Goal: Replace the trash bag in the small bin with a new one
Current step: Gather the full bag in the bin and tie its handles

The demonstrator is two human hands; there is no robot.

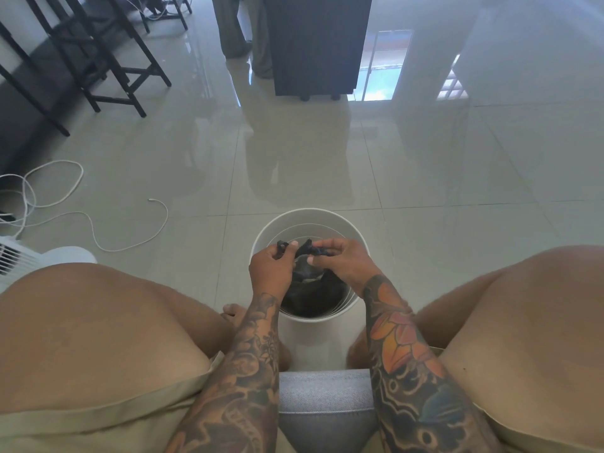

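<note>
Your small white bin [307, 220] stands upright on the glossy tiled floor [425, 158] between your knees, its round mouth facing straight up at you, its long axis vertical. The black trash bag [310, 292] sits inside it, its gathered top drawn up above the rim toward your hands. Your left hand [271, 266] pinches one twisted black end of the bag between curled fingers and thumb; your right hand [340, 259] grips the other end the same way, so the stretch of plastic between them runs left to right across the bin's mouth. It may be a knot you hold, though the dark folds are too murky to be sure.

You sit on a grey cushioned seat [327, 400], its front edge just behind the bin. Your forearms cross over the near rim and hide part of the bag. To your left a white cable [98, 237] loops over the tiles, near a white slatted appliance [19, 256] at the frame's edge. Black stools [108, 60] stand far left, well apart from the bin, and a dark cabinet [313, 44] stands straight ahead
</note>
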